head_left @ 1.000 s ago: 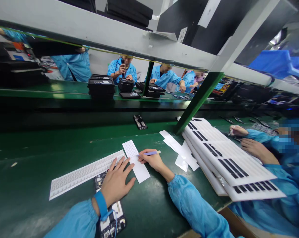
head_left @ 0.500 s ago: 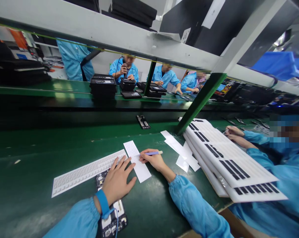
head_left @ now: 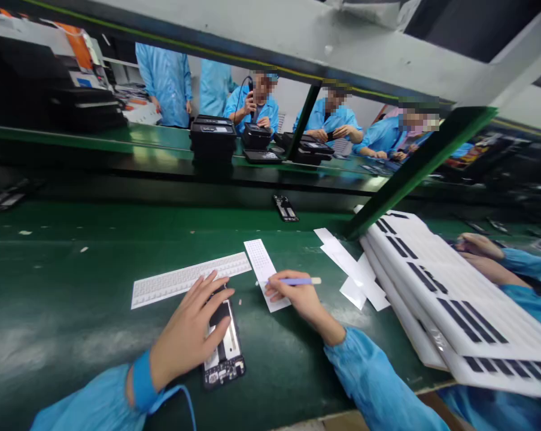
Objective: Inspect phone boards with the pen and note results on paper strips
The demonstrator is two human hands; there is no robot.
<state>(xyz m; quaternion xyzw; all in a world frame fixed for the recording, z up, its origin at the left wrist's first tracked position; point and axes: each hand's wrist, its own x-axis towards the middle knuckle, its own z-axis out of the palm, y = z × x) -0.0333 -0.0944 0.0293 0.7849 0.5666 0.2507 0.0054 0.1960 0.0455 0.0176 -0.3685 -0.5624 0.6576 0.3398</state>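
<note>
Head camera looks down on your two forearms in blue sleeves, both reaching forward over the green worktop (head_left: 73, 287). Your left hand (head_left: 187, 332) lies flat with the fingers spread, palm down; its grip is open and only presses on the upper end of an opened phone (head_left: 224, 350). This phone lies face down just in front of you, its back cover off, so that the circuit board and white parts inside are visible. Your right hand (head_left: 297, 296) is bent at the wrist and turned to the left. Its grip is closed around a thin blue tool (head_left: 297, 281), held like a pen, almost level. The tip of the tool points to the short white sticker sheet (head_left: 264, 269), and the hand rests on the near end of this sheet. A long white sticker strip (head_left: 181, 279) lies just beyond your left fingertips.
</note>
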